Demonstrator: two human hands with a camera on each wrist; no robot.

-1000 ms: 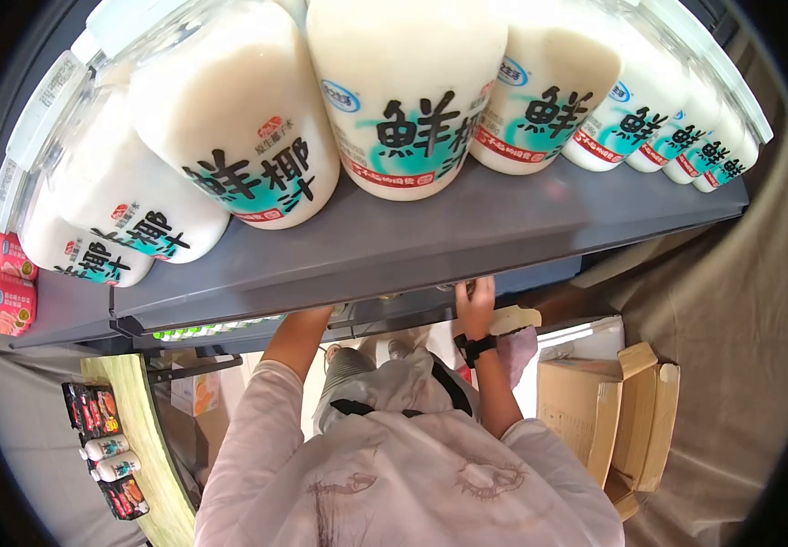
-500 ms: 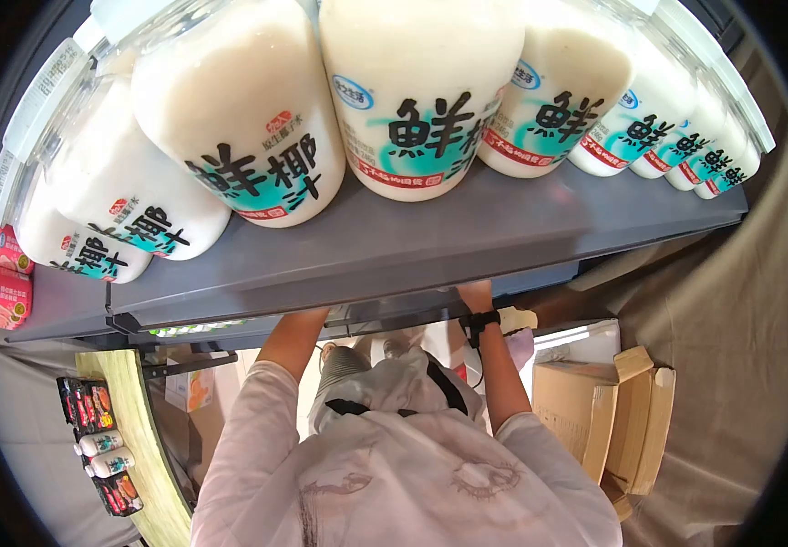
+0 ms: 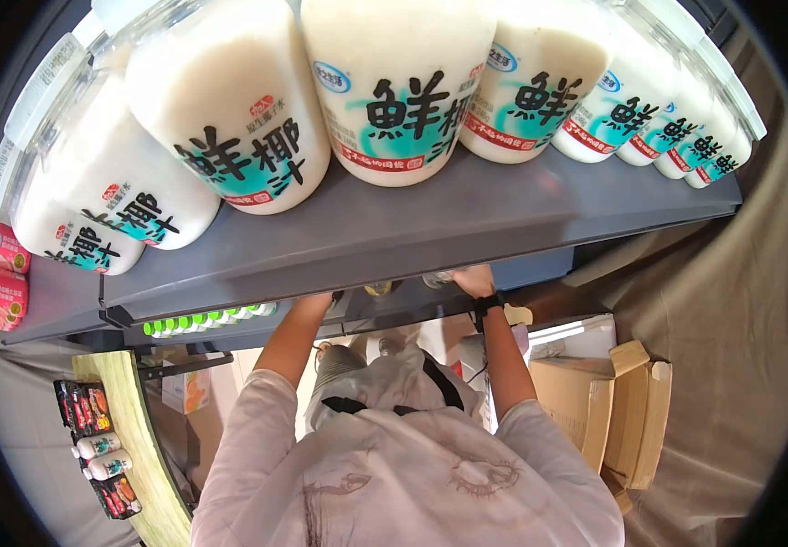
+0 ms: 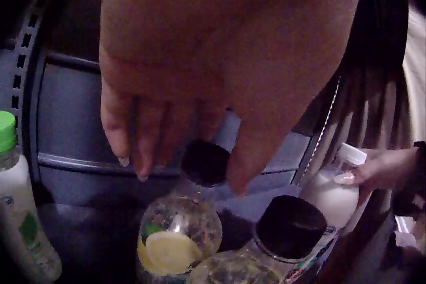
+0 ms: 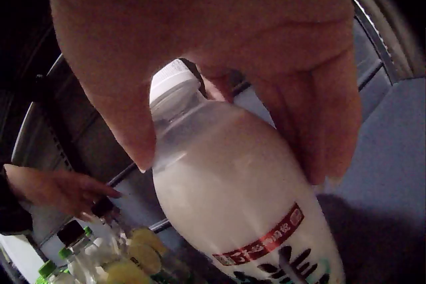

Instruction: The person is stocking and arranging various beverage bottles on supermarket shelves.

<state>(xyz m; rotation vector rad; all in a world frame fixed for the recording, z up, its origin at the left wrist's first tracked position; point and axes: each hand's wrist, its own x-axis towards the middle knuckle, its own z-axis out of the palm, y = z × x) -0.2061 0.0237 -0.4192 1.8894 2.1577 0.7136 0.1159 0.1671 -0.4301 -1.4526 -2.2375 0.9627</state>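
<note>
The white bottle (image 5: pixel 239 184) is in the right hand (image 5: pixel 219 44), down on the lower shelf, under the gray shelf (image 3: pixel 412 228) that holds the row of big white bottles (image 3: pixel 394 82). The grip of that hand is wrapped round the top part of the bottle, with the thumb on one side and the fingers on the other, just below the white cap. The bottle leans a little. Its bottom is cut off in the wrist view, so I cannot tell if it stands on the shelf yet.

A second ago the right hand showed below the edge of the gray shelf. Now it has gone further in, and only the wrist with its black band (image 3: pixel 485 301) sticks out. So the bottle is deeper inside the shelf than before.

The left hand (image 4: pixel 219 64) is in there too. Its grip is loose, the fingers hang straight down and hold nothing. They are just above the black cap (image 4: pixel 205 162) of a clear bottle with a lemon slice (image 4: pixel 180 231) in it. A green-capped bottle (image 4: pixel 13 191) stands off to the side.
</note>
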